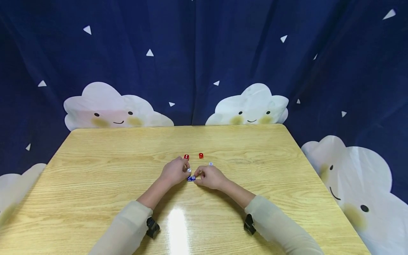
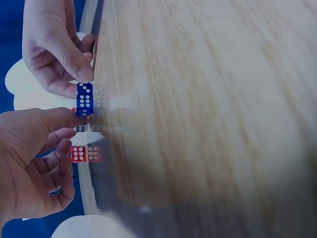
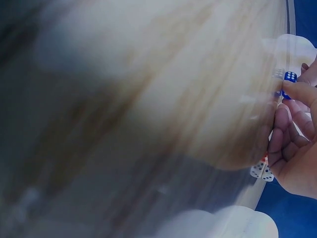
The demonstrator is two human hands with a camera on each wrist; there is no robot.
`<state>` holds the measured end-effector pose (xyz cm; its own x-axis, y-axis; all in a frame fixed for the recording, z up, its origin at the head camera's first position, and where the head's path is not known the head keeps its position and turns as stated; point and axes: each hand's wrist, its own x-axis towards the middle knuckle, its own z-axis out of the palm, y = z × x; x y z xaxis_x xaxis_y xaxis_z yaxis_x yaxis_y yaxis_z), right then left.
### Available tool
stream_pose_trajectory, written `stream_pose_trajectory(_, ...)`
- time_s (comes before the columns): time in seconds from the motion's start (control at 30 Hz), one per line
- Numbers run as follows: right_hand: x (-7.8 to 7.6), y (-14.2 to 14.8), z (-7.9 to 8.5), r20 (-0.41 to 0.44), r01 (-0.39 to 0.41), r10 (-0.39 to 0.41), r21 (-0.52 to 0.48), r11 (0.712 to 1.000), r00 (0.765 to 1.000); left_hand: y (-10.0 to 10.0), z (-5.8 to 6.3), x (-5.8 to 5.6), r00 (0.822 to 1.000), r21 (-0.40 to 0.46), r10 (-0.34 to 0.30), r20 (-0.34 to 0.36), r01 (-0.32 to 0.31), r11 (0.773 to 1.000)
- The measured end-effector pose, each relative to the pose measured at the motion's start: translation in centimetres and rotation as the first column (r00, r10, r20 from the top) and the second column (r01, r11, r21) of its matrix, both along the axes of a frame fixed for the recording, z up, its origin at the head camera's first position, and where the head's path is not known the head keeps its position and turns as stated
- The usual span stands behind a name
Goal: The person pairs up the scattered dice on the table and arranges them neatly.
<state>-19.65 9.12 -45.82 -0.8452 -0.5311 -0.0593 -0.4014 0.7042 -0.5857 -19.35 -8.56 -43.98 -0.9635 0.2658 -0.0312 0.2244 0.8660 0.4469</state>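
Two blue dice with white pips, a left blue die [image 1: 189, 179] and a right blue die [image 1: 193, 178], stand side by side on the wooden table between the hands. My left hand [image 1: 173, 172] holds the left blue die, its thumb at the outer side in the left wrist view. From the other side my right hand [image 1: 213, 177] grips the right blue die, thumb and curled fingers close together at its edge. A white die [image 1: 189, 170] sits just behind the blue pair, by the left fingertips. Fingers partly hide the contact with the dice.
Farther back lie a red die [image 1: 186, 157] beyond the left hand and another red die [image 1: 201, 156] to its right. A second white die [image 1: 210, 164] rests behind the right hand. The wooden table [image 1: 105, 184] meets a dark blue curtain [image 1: 191, 63] with cloud shapes.
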Motion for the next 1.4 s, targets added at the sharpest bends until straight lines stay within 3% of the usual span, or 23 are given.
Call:
stream_pose_trajectory(0.27, -0.2, -0.1, 0.1, -0.015, -0.007, 0.007, -0.003, 1.000, 1.000, -0.3, -0.3, -0.2, 1.000, 0.009, 0.001, -0.001, -0.001, 1.000)
stream_pose_trajectory(0.83, 0.0, -0.1, 0.1, 0.014, -0.002, 0.002, -0.012, 1.000, 1.000, -1.3, -1.3, 0.2, 0.999, 0.155, 0.004, 0.041, -0.010, 0.988)
stream_pose_trajectory(1.4, 0.1, 0.1, 0.2, 0.013, -0.020, 0.021, -0.019, 1.000, 1.000, -1.5, -2.0, 0.0, 0.998, 0.199, -0.005, 0.061, -0.008, 0.980)
